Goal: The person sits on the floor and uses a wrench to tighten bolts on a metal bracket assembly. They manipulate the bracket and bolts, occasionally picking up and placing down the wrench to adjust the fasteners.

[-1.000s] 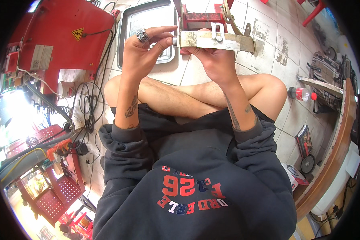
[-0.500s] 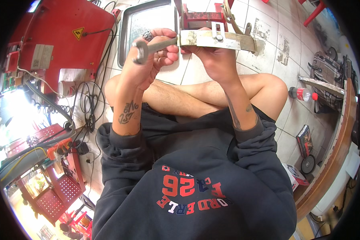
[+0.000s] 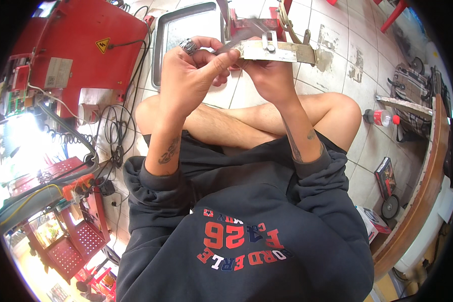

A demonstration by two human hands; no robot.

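My left hand (image 3: pixel 189 73), with a chunky ring on one finger, is closed on a grey metal wrench (image 3: pixel 240 41). The wrench slants up and to the right over the metal and is smeared by motion. Its thumb presses near the left end of a flat metal bracket (image 3: pixel 304 53), a light strip with a slotted plate (image 3: pixel 267 41) and a bolt (image 3: pixel 271 49) on it. From below, my right hand (image 3: pixel 273 80) is closed around this bracket, its fingers mostly hidden behind the metal.
Behind the bracket stands a red metal frame (image 3: pixel 254 23). A shallow metal tray (image 3: pixel 157 55) lies on the tiled floor at the back left. Left are a red machine (image 3: pixel 85 48) and black cables (image 3: pixel 117 136); right, a plastic bottle (image 3: pixel 382 118) and a wooden edge (image 3: pixel 434 146).
The wrench has swung from pointing left, with its large end past my left hand, to slanting up and right. My left hand has turned and moved right; my right hand stays on the bracket.
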